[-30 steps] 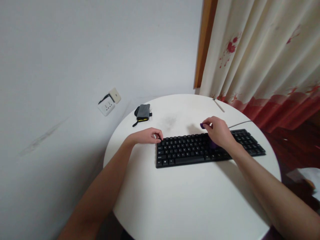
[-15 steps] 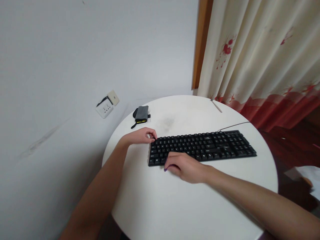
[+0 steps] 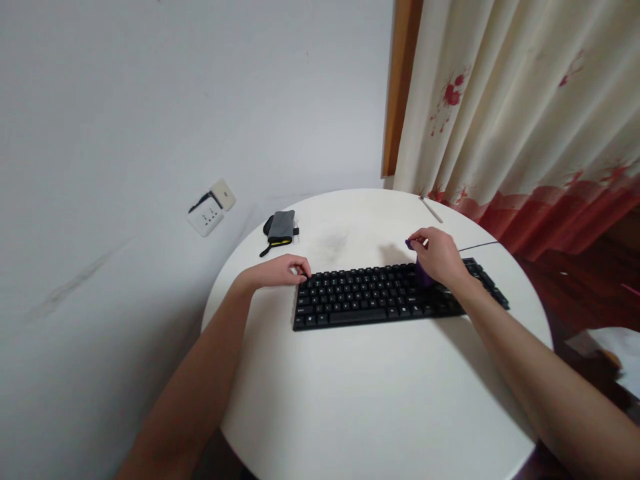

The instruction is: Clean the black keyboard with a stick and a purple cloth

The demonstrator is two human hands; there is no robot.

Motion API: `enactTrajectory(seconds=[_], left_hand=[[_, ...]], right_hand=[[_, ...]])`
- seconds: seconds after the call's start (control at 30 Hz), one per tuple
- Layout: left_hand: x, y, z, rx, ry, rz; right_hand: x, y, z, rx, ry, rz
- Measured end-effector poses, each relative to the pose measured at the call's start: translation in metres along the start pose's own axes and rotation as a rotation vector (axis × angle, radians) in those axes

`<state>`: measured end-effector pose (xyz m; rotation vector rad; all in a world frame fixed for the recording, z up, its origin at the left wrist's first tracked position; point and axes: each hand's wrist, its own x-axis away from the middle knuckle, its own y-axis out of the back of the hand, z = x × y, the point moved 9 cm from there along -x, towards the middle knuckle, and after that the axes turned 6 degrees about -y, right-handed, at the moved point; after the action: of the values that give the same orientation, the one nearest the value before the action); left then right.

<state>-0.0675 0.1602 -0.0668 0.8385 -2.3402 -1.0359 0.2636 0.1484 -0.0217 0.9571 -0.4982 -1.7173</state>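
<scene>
A black keyboard (image 3: 355, 298) lies on the round white table (image 3: 350, 393). At its far left corner, my left hand (image 3: 280, 271) is closed with thumb and fingers pinching the edge. Raised over the right part of the keys, my right hand (image 3: 436, 253) pinches a soft-looking purple cloth (image 3: 424, 274). One bit of the purple shows at the fingertips and more hangs below the hand. My hand and forearm hide some of the keys on that side.
A grey pouch (image 3: 281, 225) with a black loop lies at the back left, against a dark item. Toward the back right rests a thin stick-like object (image 3: 432, 210). The keyboard cable (image 3: 477, 247) runs off the right edge. A wall socket (image 3: 205, 215) and a curtain (image 3: 465, 100) border the table.
My right hand has moved from the keyboard's near left edge to above its right part, lifting and carrying the purple cloth. My left hand stays at the corner.
</scene>
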Motion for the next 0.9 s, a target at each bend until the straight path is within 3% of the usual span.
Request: enactTrajectory(seconds=[0.1, 0.33, 0.43, 0.53, 0.6, 0.67, 0.8, 0.9], left_hand=[[0.000, 0.000, 0.002, 0.000, 0.003, -0.002], [0.000, -0.001, 0.004, 0.008, 0.006, -0.001], [0.000, -0.001, 0.002, 0.006, 0.007, -0.001], [0.000, -0.001, 0.000, 0.012, 0.009, 0.001], [0.000, -0.002, -0.002, 0.013, 0.004, 0.004], [-0.001, -0.002, -0.003, 0.013, -0.002, 0.008], [-0.001, -0.001, -0.004, 0.014, 0.012, 0.007], [0.000, -0.001, -0.004, 0.016, 0.018, 0.007]], right_hand=[[0.011, -0.023, 0.008, 0.047, 0.025, 0.094], [0.095, -0.075, 0.103, -0.088, 0.370, 0.385], [0.122, -0.083, 0.128, -0.210, 0.476, 0.541], [0.127, -0.073, 0.138, -0.394, 0.533, 0.615], [0.114, -0.058, 0.134, -0.441, 0.505, 0.542], [0.091, -0.037, 0.121, -0.409, 0.437, 0.378], [0.043, 0.013, 0.074, -0.271, 0.244, -0.031], [0.022, 0.029, 0.040, -0.117, 0.118, -0.193]])
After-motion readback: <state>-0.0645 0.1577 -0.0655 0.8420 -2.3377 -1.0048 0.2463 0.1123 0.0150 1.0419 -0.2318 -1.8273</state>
